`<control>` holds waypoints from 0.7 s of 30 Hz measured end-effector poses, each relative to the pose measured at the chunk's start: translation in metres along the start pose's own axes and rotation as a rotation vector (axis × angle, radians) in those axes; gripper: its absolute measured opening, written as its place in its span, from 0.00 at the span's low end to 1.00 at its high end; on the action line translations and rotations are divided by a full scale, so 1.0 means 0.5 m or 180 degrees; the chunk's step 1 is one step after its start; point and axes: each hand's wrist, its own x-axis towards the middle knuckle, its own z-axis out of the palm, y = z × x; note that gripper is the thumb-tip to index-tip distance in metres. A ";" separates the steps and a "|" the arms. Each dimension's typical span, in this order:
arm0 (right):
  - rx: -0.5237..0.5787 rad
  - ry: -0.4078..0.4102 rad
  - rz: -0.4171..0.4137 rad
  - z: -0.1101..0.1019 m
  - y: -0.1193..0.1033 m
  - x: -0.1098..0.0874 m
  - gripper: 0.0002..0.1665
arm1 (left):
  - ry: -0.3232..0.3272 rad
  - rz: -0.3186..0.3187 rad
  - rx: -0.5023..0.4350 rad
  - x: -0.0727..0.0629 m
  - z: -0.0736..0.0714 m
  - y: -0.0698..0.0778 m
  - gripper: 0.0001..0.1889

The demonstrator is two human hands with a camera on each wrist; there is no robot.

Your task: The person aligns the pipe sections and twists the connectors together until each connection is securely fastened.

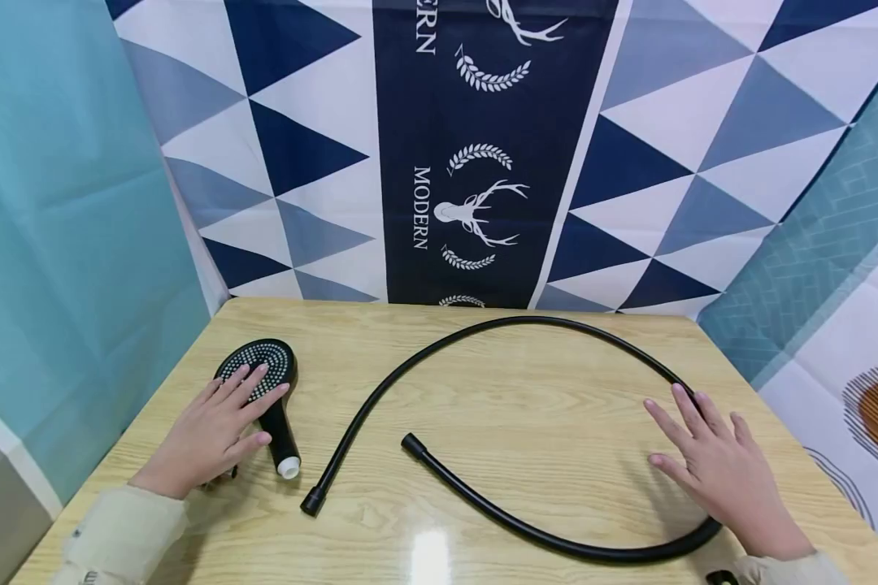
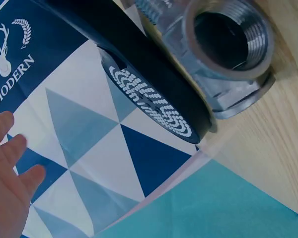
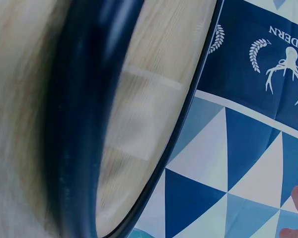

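Note:
Spread fingers of my left hand (image 1: 215, 439) overlap the black shower head (image 1: 283, 435) in the head view; its dotted spray face points up and a white tip ends its handle. In the left wrist view, that hand (image 2: 7, 183) appears apart from the shower head (image 2: 154, 64). Beside it lies a shiny fitting with a threaded round opening (image 2: 228, 74), mostly hidden by the hand from above. A black shower hose (image 1: 527, 320) curves in a wide loop over the table. My right hand (image 1: 728, 475), fingers spread, is over the loop's right side, holding nothing.
The hose has two connector ends, one (image 1: 313, 500) close to the shower head's handle and another (image 1: 413, 444) near mid-table. A small black piece (image 1: 721, 578) shows at the bottom edge by the right sleeve. Patterned cloth (image 1: 307, 162) hangs behind the wooden table (image 1: 527, 455).

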 end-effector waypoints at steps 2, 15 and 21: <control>0.0021 0.0008 -0.0008 -0.002 0.002 0.000 0.41 | -0.0107 -0.0019 -0.0173 0.003 -0.003 0.001 0.29; 0.0919 0.0135 -0.0353 0.013 0.006 0.011 0.39 | -0.0293 0.0015 -0.1509 0.006 -0.007 -0.025 0.27; 0.1315 -0.0012 -0.0303 0.023 0.000 0.017 0.36 | -0.0518 -0.0026 -0.1446 0.020 -0.006 -0.031 0.28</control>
